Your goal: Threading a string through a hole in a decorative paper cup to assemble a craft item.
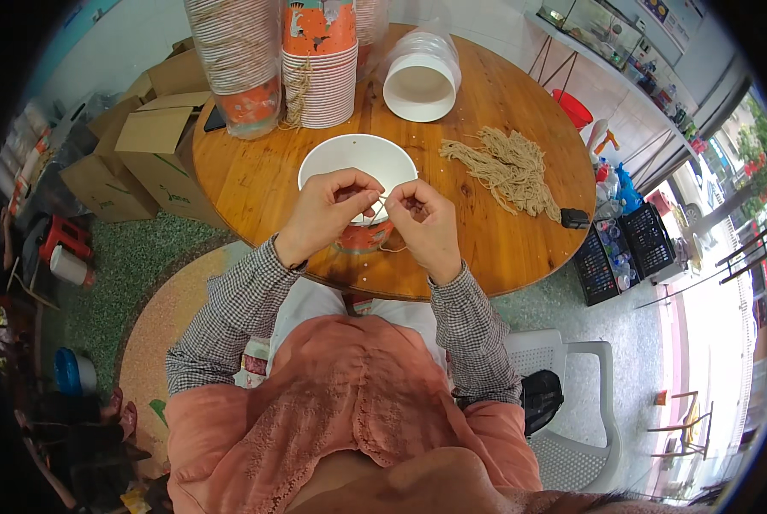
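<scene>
In front of me on the round wooden table stands a white-lined paper bucket with an orange printed outside. Over its near rim, my left hand pinches a thin strand of twine between thumb and fingertips. Close by on the right, my right hand is also closed in a pinch on the twine. A loose end hangs down by the bucket's near side. Between the fingertips the strand is too fine to show whether it is knotted. A loose heap of tan twine lies to the right.
Tall stacks of paper buckets stand at the back left of the table. A plastic-wrapped white bucket lies on its side at the back. A small black object sits at the right edge. Cardboard boxes are left of the table.
</scene>
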The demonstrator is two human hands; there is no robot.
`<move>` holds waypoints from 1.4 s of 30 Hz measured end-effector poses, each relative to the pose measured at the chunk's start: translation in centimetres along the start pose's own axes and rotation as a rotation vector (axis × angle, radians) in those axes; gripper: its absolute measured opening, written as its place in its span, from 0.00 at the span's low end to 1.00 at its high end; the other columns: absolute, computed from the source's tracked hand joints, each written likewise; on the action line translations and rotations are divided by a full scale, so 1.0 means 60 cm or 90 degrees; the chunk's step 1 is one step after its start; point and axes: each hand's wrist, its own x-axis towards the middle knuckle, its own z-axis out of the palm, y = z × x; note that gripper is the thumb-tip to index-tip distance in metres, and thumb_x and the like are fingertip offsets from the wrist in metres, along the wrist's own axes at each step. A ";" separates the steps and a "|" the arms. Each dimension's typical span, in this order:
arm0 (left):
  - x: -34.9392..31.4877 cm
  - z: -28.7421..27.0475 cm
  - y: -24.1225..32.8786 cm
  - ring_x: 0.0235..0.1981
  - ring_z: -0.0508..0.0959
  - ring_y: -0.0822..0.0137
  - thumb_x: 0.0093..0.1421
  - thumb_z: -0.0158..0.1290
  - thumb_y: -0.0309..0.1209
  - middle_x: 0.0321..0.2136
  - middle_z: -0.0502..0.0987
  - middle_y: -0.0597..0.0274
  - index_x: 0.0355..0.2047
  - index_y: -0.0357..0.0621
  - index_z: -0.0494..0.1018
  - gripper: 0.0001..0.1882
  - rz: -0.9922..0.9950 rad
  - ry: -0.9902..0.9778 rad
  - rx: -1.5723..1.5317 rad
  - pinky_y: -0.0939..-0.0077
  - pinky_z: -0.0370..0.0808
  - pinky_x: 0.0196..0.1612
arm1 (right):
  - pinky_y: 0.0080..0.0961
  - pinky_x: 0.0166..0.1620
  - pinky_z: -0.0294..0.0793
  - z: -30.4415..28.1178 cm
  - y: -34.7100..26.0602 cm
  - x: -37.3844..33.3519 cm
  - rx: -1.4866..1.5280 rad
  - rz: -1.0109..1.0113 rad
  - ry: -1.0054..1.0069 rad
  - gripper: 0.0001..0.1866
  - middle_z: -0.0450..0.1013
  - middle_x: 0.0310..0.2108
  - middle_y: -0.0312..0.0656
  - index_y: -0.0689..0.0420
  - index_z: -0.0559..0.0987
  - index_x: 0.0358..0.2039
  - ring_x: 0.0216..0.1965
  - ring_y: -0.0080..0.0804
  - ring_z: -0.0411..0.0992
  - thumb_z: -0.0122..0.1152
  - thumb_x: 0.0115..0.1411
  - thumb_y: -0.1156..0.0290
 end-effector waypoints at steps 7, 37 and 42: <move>-0.003 0.005 0.009 0.31 0.74 0.79 0.63 0.52 0.24 0.31 0.76 0.67 0.37 0.34 0.74 0.06 -0.050 -0.018 -0.132 0.85 0.72 0.36 | 0.14 0.28 0.65 0.005 -0.006 -0.009 -0.124 -0.051 0.009 0.03 0.69 0.25 0.32 0.61 0.75 0.29 0.24 0.14 0.64 0.61 0.54 0.78; 0.007 0.008 -0.007 0.30 0.76 0.69 0.57 0.55 0.24 0.29 0.76 0.62 0.34 0.36 0.75 0.05 0.253 0.028 0.209 0.77 0.72 0.34 | 0.19 0.34 0.68 -0.008 -0.016 0.001 -0.288 -0.235 0.022 0.03 0.67 0.28 0.38 0.63 0.73 0.34 0.28 0.23 0.67 0.56 0.61 0.77; 0.006 -0.004 0.004 0.26 0.70 0.78 0.61 0.55 0.26 0.28 0.72 0.70 0.38 0.38 0.74 0.06 -0.157 -0.129 -0.358 0.84 0.69 0.32 | 0.15 0.36 0.67 0.002 0.006 0.002 0.052 -0.027 -0.030 0.04 0.69 0.29 0.33 0.62 0.72 0.34 0.31 0.17 0.66 0.53 0.64 0.74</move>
